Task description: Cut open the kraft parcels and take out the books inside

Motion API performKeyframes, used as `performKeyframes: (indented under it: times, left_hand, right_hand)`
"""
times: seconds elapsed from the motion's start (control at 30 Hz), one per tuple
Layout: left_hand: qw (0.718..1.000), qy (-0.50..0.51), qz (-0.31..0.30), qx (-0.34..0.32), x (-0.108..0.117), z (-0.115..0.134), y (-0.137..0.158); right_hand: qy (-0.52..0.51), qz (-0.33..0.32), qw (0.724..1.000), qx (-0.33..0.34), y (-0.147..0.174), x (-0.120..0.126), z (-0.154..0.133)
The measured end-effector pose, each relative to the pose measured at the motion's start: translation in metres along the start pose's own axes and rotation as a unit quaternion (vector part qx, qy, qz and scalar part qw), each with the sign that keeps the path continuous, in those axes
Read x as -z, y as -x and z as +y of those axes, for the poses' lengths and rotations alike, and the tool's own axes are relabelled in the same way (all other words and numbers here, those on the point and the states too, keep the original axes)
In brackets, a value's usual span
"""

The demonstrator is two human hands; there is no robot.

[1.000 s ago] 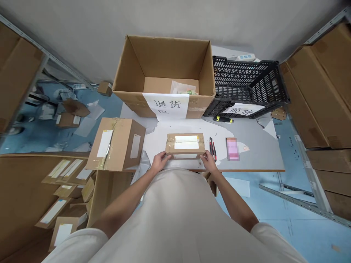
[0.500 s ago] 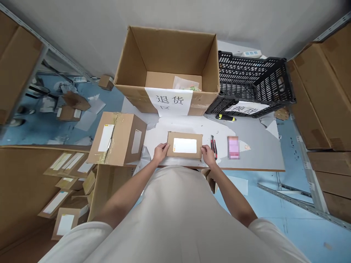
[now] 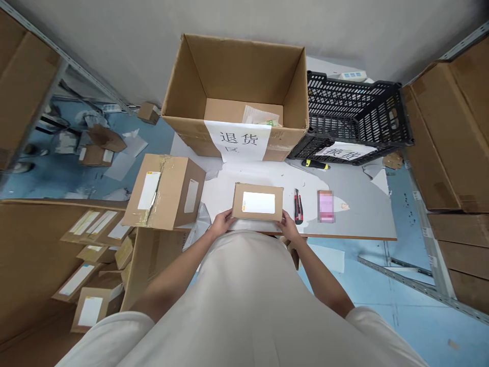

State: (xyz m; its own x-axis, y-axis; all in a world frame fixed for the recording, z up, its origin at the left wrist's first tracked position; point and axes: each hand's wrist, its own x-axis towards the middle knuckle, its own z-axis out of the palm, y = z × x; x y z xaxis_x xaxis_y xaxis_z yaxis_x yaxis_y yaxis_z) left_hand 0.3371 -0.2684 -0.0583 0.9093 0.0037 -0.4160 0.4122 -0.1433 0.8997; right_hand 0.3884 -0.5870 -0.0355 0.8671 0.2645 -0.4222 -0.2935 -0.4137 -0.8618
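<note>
A small flat cardboard box (image 3: 239, 203) with a white label on top is at the front of the table, close to my body. My left hand (image 3: 222, 223) grips its near left corner, and my right hand (image 3: 288, 226) has hold of its near right corner. Both hands' fingertips are partly hidden at the box's lower edge. Just right of the box lies a red and black utility knife (image 3: 298, 208). Beyond it sits a pink, pixelated rectangular item (image 3: 326, 206).
Behind stands a large open carton (image 3: 183, 133) with a plastic packet inside. A black plastic crate (image 3: 359, 135) stands beside it, with a yellow-black cutter (image 3: 315, 164) in front. To the left is a taped carton (image 3: 179, 191); below it, a bin holds several labelled boxes (image 3: 90, 311).
Both hands have slid down from the box's sides to its near corners. The box's near edge now looks tilted up a little, showing more of its front face.
</note>
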Motion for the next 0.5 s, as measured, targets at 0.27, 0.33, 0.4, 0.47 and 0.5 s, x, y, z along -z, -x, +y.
performKeyframes:
  times: [0.27, 0.33, 0.4, 0.47, 0.5]
  left_hand:
    - [0.984, -0.148, 0.081, -0.050, 0.010, 0.065, 0.003]
    - [0.978, -0.177, 0.102, -0.037, 0.010, 0.078, 0.001]
    - [0.975, -0.193, 0.109, -0.025, 0.008, 0.083, -0.001]
    - [0.975, -0.188, 0.115, -0.024, 0.004, 0.081, -0.001]
    - [0.976, -0.179, 0.120, -0.025, 0.002, 0.078, -0.001]
  right_hand:
    - [0.127, 0.051, 0.990, 0.043, -0.007, 0.021, -0.041]
    - [0.192, 0.065, 0.978, 0.044, -0.011, 0.025, -0.054]
    - [0.219, 0.064, 0.973, 0.042, -0.013, 0.024, -0.062]
    - [0.212, 0.068, 0.974, 0.038, -0.014, 0.021, -0.064]
    - [0.199, 0.071, 0.977, 0.032, -0.013, 0.020, -0.064]
